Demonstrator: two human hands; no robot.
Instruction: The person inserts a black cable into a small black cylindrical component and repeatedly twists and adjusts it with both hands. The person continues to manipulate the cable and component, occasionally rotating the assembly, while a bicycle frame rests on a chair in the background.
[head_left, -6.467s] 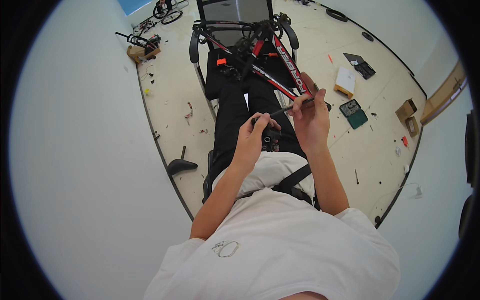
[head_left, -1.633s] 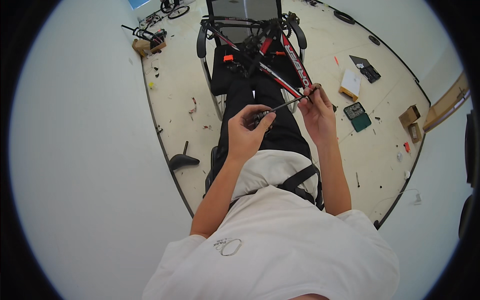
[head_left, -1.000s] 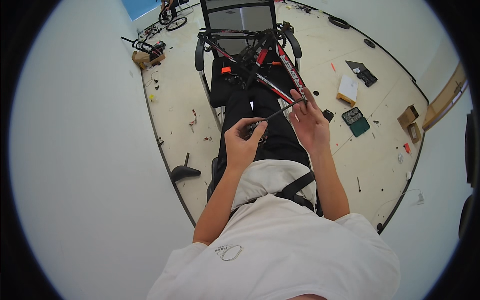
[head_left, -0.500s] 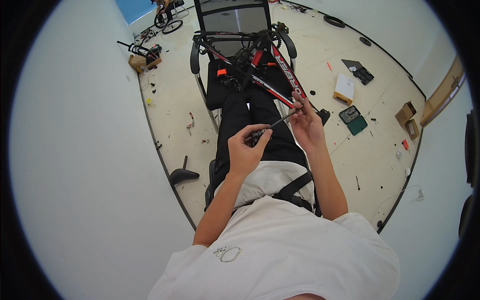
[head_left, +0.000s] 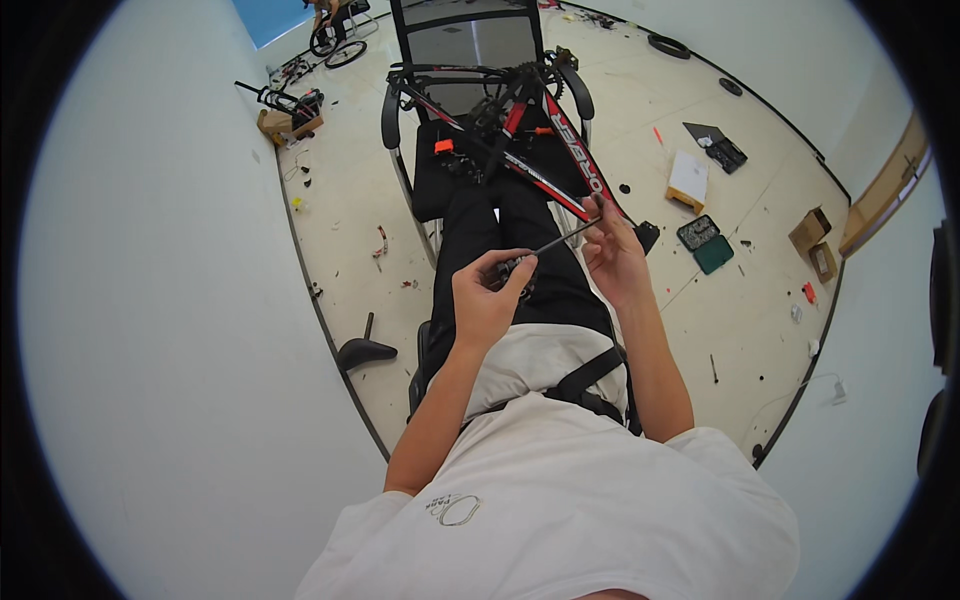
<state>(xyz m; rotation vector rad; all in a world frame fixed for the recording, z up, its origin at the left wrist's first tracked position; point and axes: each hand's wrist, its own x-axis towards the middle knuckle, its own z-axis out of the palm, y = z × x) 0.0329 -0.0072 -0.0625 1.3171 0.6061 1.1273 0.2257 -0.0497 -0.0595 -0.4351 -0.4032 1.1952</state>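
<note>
My left hand (head_left: 484,300), mid-frame, curls round a dark part (head_left: 507,269); my right hand (head_left: 616,264) loosely pinches a thin rod (head_left: 562,239); seemingly a turning step, next needing steady alignment.

A rod (head_left: 563,239) is before you, a bicycle frame (head_left: 576,150) beyond it on a chair (head_left: 470,38); a saddle (head_left: 366,352) lies left, a case (head_left: 714,254) right.

The left hand (head_left: 483,302) had its grip round a small dark part (head_left: 509,268) above the lap (head_left: 565,300), and a thin dark rod (head_left: 565,238) ran from there into the fingers of the right hand (head_left: 618,265). Ahead, a red-and-black bicycle frame (head_left: 576,150) lay across an office chair (head_left: 470,42) (an orange piece (head_left: 444,147) sat there too). A green case (head_left: 713,253) lay open on the floor (head_left: 740,310).
</note>
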